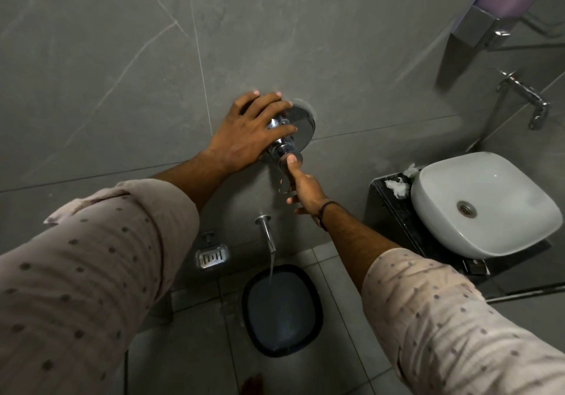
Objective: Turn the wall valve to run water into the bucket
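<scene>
A white washbasin [486, 208] with a metal drain [467, 209] sits on a dark tabletop [391, 208] at the right. Crumpled white tissue [397, 187] lies just beside the basin. A chrome basin tap [526, 96] projects from the grey tiled wall [107, 58]. A chrome soap dish [212, 255] is fixed low on the wall.

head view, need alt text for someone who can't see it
Both hands work a chrome wall valve: the left hand covers it, the right hand touches its lower knob. Water runs from the spout into a dark bucket below; a white basin sits right.
</scene>
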